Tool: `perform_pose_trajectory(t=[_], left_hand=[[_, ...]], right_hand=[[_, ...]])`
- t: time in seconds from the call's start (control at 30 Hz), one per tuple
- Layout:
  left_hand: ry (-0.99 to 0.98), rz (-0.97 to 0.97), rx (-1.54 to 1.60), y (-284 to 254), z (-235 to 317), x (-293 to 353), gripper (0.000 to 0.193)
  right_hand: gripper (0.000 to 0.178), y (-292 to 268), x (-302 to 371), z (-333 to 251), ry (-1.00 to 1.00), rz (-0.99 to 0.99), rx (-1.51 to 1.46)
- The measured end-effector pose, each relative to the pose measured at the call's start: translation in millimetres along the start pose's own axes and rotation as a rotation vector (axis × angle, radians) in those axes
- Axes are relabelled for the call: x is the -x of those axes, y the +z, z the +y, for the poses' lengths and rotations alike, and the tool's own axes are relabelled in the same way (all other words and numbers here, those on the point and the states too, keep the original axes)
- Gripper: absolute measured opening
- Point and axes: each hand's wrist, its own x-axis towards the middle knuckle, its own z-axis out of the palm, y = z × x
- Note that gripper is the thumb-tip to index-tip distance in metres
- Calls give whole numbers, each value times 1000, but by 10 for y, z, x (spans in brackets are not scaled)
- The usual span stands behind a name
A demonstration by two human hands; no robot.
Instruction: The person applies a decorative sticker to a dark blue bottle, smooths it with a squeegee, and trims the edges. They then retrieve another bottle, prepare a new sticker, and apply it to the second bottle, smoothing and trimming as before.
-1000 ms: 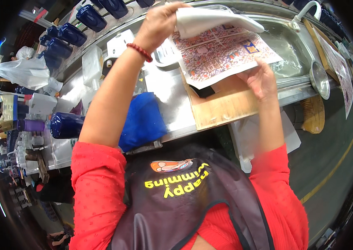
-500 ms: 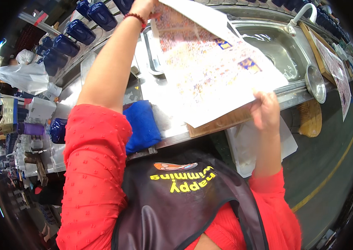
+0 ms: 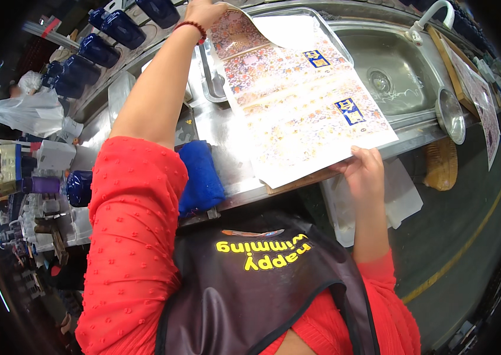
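Observation:
A large printed sheet [image 3: 297, 112] with a dense flower pattern and two blue-and-yellow blocks stretches between my hands above the metal counter. My left hand [image 3: 204, 13], at the far side, is closed on the sheet's far left corner, where the paper curls over. At the near edge, my right hand [image 3: 365, 171] pinches the sheet, thumb on top and fingers beneath. Part of a wooden board [image 3: 297, 179] shows under the near edge. Behind the sheet lies a metal tray [image 3: 336, 44], mostly covered by the paper.
A steel sink [image 3: 404, 74] with a white faucet [image 3: 433, 21] lies at the right, a metal bowl [image 3: 450, 115] on its near rim. A blue cloth [image 3: 201, 177] rests left of the sheet. Dark blue bottles [image 3: 123, 28] line the far left. Below stands a white bin [image 3: 401, 192].
The sheet has flattened and its print faces up more clearly. My right hand has moved slightly left and down, and now grips the near edge.

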Motion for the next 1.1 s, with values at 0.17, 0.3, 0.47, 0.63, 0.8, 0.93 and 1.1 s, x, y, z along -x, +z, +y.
perform_pose_trajectory(t=[0.17, 0.3, 0.47, 0.63, 0.8, 0.93, 1.1], left_hand=[[267, -92, -650, 130, -21, 54, 29], [214, -216, -795, 191, 48, 112, 36], [374, -304, -813, 439, 229, 20, 34], [309, -328, -754, 569, 234, -92, 32], [284, -292, -535, 222, 243, -372, 29], [410, -357, -622, -263, 390, -514, 36], [0, -391, -27, -757, 300, -249, 28]], right_hand=[[53, -15, 52, 49, 34, -39, 4], [57, -49, 61, 70, 67, -16, 20], [58, -29, 60, 117, 88, 10, -27], [56, 56, 49, 109, 76, 107, -16], [45, 81, -145, -231, -44, 105, 144], [43, -1, -548, -780, -79, -24, 277], [39, -76, -1248, -1604, -79, -170, 670]])
